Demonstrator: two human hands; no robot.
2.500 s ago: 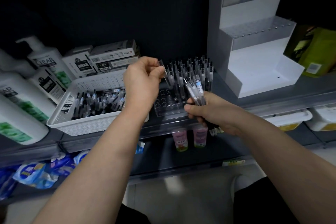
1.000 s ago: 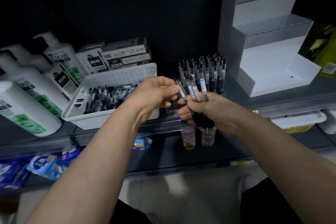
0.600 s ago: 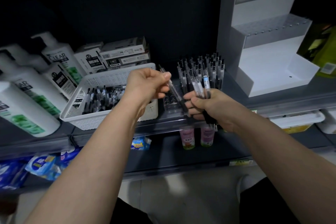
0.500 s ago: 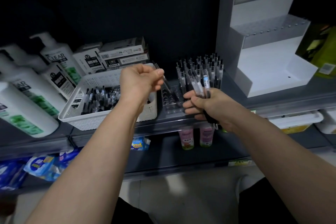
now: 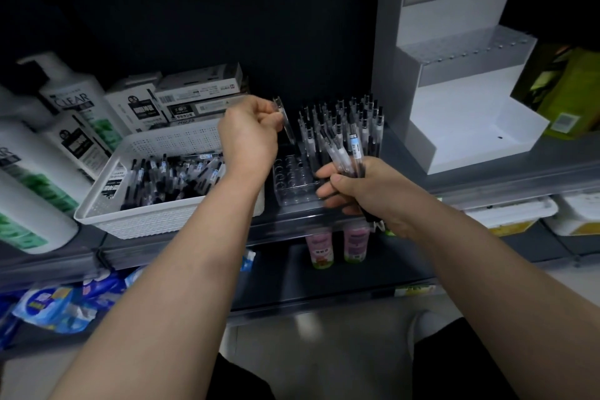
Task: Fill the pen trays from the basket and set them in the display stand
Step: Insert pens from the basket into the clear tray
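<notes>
View from a head camera, looking down at two bare forearms reaching to a dark store shelf point(image 5: 506, 179). The left hand point(image 5: 248, 138) is raised with its fingers curled, pinching a single clear pen point(image 5: 285, 122) between thumb and fingertips. The pen is tilted, its lower end pointing down toward the clear pen tray point(image 5: 292, 193). The tray sits on the shelf between the two hands. Its front holes are empty, and its back rows hold standing pens point(image 5: 341, 122) with dark caps upward.

The right hand point(image 5: 368, 193) is closed around a bundle of pens point(image 5: 342, 153), which fans upward out of the fist just in front of the tray.

Left of the tray, touching or nearly touching it, a white perforated basket point(image 5: 156, 226) holds a heap of loose pens point(image 5: 168, 175). To the right stands a white stepped display stand point(image 5: 461, 114), with no trays on its steps. Shampoo bottles point(image 5: 76, 101) and small boxes point(image 5: 198, 91) stand behind and left of the basket.
</notes>
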